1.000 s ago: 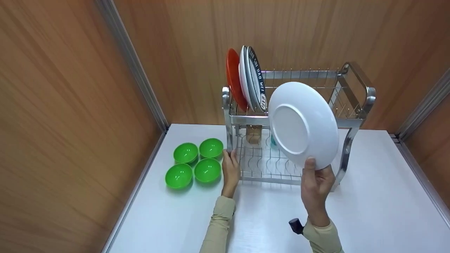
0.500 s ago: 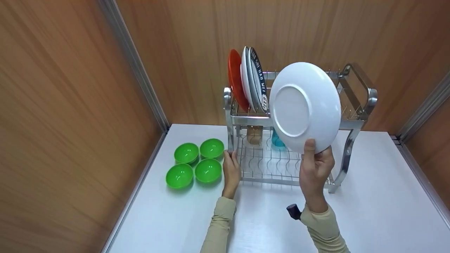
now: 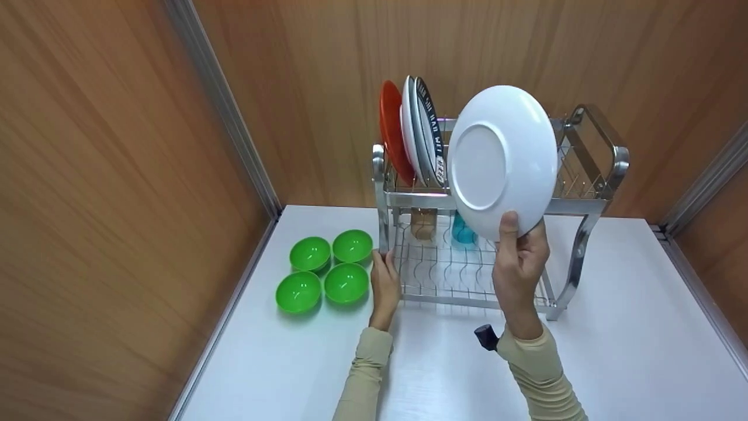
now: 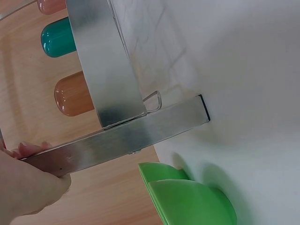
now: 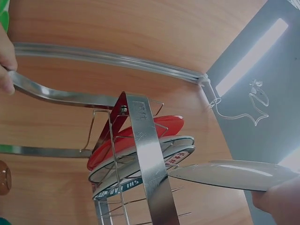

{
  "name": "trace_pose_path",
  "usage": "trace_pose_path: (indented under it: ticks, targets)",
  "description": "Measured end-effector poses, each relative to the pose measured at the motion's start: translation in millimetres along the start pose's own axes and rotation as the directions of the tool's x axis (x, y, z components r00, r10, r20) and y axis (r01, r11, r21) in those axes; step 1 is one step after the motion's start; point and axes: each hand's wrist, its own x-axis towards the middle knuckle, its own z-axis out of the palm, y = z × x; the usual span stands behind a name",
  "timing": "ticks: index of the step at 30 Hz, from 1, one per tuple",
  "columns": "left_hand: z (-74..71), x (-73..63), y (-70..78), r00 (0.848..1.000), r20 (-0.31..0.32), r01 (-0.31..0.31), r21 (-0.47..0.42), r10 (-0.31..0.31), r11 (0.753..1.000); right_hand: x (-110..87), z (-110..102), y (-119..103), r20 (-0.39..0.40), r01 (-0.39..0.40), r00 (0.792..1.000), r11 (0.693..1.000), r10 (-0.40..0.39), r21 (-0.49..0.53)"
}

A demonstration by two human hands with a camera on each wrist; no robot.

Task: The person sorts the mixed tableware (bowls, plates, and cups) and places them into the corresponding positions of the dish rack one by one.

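My right hand (image 3: 520, 269) pinches the lower edge of a white plate (image 3: 526, 152), thumb on its underside, which faces the head camera. The plate stands nearly upright in front of the upper tier of a metal dish rack (image 3: 423, 201). In the right wrist view the held plate (image 5: 234, 174) has its edge close to the rack's front bar; whether they touch I cannot tell. My left hand (image 3: 385, 286) grips the rack's left front leg (image 4: 117, 140). Left on the upper tier stand a red plate (image 3: 390, 126), a white plate (image 3: 407, 126) and a dark-rimmed, lettered plate (image 3: 431, 128).
Several green bowls (image 3: 298, 292) sit on the white table left of the rack. On the lower tier are a brown cup (image 3: 423, 224) and a teal cup (image 3: 463, 229). Wood-patterned walls (image 3: 327, 105) enclose the back and sides. A black piece (image 3: 485, 337) sticks out by the right sleeve.
My right hand has raised the white plate upward and away, toward the upper tier, uncovering the teal cup below. My left hand stays on the rack's leg.
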Motion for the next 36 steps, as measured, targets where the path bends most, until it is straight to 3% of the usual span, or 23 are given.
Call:
trace_pose_path:
  ticks: [12, 24, 36]
  targets:
    - [0.5, -0.6, -0.8, 1.000, 0.003, -0.006, -0.004, 0.006, 1.000, 16.8, 12, 1, 0.042, -0.011, 0.999, 0.992, 0.017, -0.126]
    - [-0.4, -0.2, -3.0, 1.000, 0.003, -0.022, 0.016, 0.022, 1.000, 37.1, 21, 10, 0.144, -0.033, 0.988, 0.992, 0.051, -0.124]
    - [0.2, -2.4, -2.2, 1.000, -0.007, -0.018, 0.023, 0.019, 1.000, 54.2, 31, 30, 0.163, -0.091, 0.980, 0.986, 0.113, -0.137]
